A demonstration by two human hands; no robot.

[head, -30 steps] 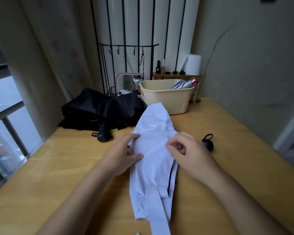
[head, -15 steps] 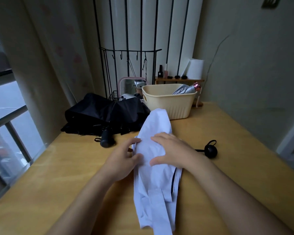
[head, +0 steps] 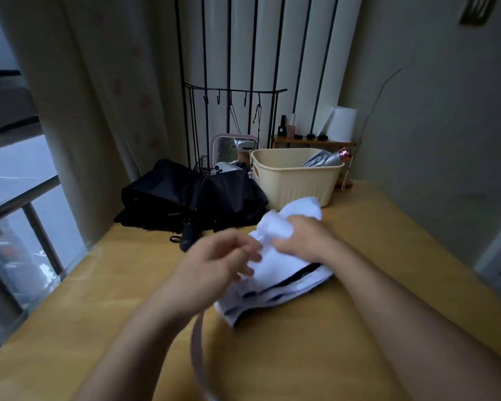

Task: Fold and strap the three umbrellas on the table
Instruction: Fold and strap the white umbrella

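Note:
My right hand (head: pixel 298 238) grips the bunched white umbrella (head: pixel 275 273) near its top and holds it tilted over the wooden table (head: pixel 359 285). My left hand (head: pixel 214 270) is blurred, with its curled fingers against the white canopy; whether it holds the fabric is unclear. A pale strap (head: pixel 196 342) hangs in a loop below that hand. The black umbrella (head: pixel 185 195) lies loosely spread at the back left, its black handle (head: pixel 187 240) pointing toward me. A silver umbrella (head: pixel 323 160) with a pink tip rests in the cream basket (head: pixel 295 186).
The basket stands at the back centre against a black wire rack (head: pixel 232 120) and a small wooden shelf (head: pixel 313 141) of bottles. A window and curtain (head: pixel 93 111) run along the left table edge. A wall bounds the right side.
The white umbrella lay flat lengthwise under both hands; now my right hand has bunched it and swung it crosswise. The left hand moved back, and the strap swings loose.

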